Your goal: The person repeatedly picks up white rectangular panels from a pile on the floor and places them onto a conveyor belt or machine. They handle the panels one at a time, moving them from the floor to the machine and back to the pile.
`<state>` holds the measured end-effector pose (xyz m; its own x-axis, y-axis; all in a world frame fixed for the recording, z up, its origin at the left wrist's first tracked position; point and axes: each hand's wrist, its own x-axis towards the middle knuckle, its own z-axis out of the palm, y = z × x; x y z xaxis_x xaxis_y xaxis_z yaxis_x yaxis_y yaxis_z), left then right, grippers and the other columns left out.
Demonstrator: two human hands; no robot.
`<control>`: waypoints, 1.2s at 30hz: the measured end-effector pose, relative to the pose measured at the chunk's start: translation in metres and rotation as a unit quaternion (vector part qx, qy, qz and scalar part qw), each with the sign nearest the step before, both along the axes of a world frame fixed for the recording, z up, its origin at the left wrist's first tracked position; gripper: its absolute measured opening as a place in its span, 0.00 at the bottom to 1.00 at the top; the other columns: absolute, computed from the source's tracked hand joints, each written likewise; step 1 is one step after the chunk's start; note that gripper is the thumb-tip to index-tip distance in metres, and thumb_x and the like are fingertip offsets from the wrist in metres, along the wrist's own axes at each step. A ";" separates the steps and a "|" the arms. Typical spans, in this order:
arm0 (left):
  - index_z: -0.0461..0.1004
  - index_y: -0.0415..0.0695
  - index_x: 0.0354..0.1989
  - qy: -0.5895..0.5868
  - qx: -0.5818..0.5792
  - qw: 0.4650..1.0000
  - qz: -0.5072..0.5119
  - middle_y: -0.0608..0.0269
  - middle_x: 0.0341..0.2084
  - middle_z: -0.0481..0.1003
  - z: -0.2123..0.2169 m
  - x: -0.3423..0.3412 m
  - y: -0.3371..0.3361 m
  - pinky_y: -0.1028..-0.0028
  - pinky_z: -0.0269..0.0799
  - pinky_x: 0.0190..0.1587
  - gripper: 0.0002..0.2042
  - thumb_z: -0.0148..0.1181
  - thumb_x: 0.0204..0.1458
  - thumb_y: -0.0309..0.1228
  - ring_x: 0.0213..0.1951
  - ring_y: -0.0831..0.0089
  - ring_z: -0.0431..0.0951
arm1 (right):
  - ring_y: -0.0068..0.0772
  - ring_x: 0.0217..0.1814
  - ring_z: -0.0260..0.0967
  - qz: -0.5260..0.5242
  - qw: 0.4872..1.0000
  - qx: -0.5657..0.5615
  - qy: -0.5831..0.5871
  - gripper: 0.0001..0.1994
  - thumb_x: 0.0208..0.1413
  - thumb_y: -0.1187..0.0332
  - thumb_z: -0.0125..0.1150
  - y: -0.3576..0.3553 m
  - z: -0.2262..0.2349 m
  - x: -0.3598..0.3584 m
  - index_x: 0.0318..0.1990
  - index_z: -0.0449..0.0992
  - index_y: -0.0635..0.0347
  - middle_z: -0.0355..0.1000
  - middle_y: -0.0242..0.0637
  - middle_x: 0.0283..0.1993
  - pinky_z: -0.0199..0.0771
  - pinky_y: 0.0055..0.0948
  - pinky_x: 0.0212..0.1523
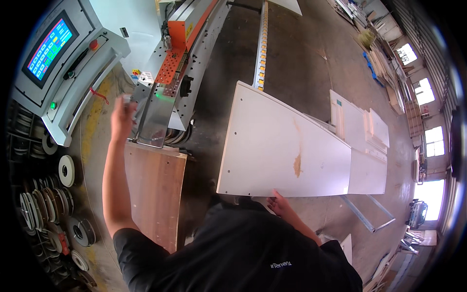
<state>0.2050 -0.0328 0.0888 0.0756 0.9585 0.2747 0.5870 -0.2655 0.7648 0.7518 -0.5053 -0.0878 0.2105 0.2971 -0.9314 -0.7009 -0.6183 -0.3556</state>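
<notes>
My left arm reaches forward to the infeed end of an edge banding machine (160, 104). Up there my left hand (123, 117) is closed, its fingers curled beside the metal guide. A small pale bit shows at the fingertips, too small to name. My right hand (279, 203) grips the near edge of a large white panel (287, 146), its fingers partly hidden by the edge. Brown smears mark the panel's face, and a few dark holes run along its left side. Below the machine's end stands a brown wood-grain board (155, 190).
A control console (73, 63) with a lit screen stands at left, above racked rolls of edge banding (46, 209). A roller rail (261, 48) runs ahead of the panel. More white panels (365, 141) lie to the right, near a metal frame (372, 224).
</notes>
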 end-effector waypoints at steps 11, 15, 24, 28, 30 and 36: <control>0.67 0.48 0.54 0.421 -0.165 0.877 -0.163 0.50 0.36 0.82 0.016 0.078 -0.020 0.51 0.74 0.44 0.24 0.54 0.62 0.54 0.42 0.46 0.81 | 0.26 0.37 0.77 -0.026 1.000 0.009 -0.007 0.16 0.65 0.54 0.63 -0.004 -0.001 -0.003 0.49 0.74 0.54 0.75 0.31 0.37 0.80 0.30 0.32; 0.71 0.49 0.51 0.444 -0.227 0.850 -0.171 0.52 0.37 0.82 0.036 0.049 -0.052 0.52 0.74 0.45 0.23 0.57 0.59 0.54 0.43 0.48 0.81 | 0.26 0.39 0.77 -0.011 1.000 0.021 -0.002 0.16 0.64 0.50 0.63 -0.005 -0.001 0.000 0.42 0.74 0.52 0.75 0.28 0.34 0.79 0.31 0.37; 0.76 0.49 0.43 0.466 -0.332 0.788 -0.226 0.54 0.33 0.82 0.095 -0.016 -0.168 0.55 0.74 0.43 0.20 0.62 0.55 0.53 0.40 0.52 0.82 | 0.27 0.32 0.78 -0.041 0.999 0.016 0.005 0.16 0.63 0.53 0.66 -0.006 -0.008 0.001 0.43 0.74 0.56 0.76 0.32 0.31 0.79 0.29 0.27; 0.75 0.50 0.44 0.479 -0.363 0.747 -0.283 0.55 0.32 0.82 0.101 -0.016 -0.202 0.54 0.75 0.43 0.21 0.62 0.55 0.55 0.39 0.50 0.82 | 0.28 0.35 0.78 -0.045 0.999 0.014 -0.008 0.17 0.61 0.53 0.68 -0.005 -0.001 -0.001 0.42 0.74 0.57 0.76 0.32 0.33 0.79 0.31 0.31; 0.74 0.50 0.43 0.477 -0.355 0.748 -0.296 0.55 0.32 0.82 0.099 0.001 -0.211 0.53 0.74 0.43 0.21 0.62 0.55 0.55 0.38 0.49 0.82 | 0.28 0.37 0.78 -0.033 0.999 0.014 -0.011 0.18 0.60 0.52 0.68 -0.012 -0.010 0.001 0.42 0.74 0.57 0.75 0.32 0.35 0.78 0.32 0.34; 0.64 0.43 0.52 0.459 -0.237 0.812 -0.271 0.44 0.31 0.81 0.045 0.083 -0.195 0.49 0.75 0.40 0.20 0.57 0.61 0.45 0.37 0.44 0.82 | 0.28 0.40 0.77 0.017 0.999 0.029 -0.032 0.23 0.58 0.46 0.68 -0.012 -0.005 0.007 0.45 0.75 0.57 0.75 0.32 0.40 0.75 0.32 0.38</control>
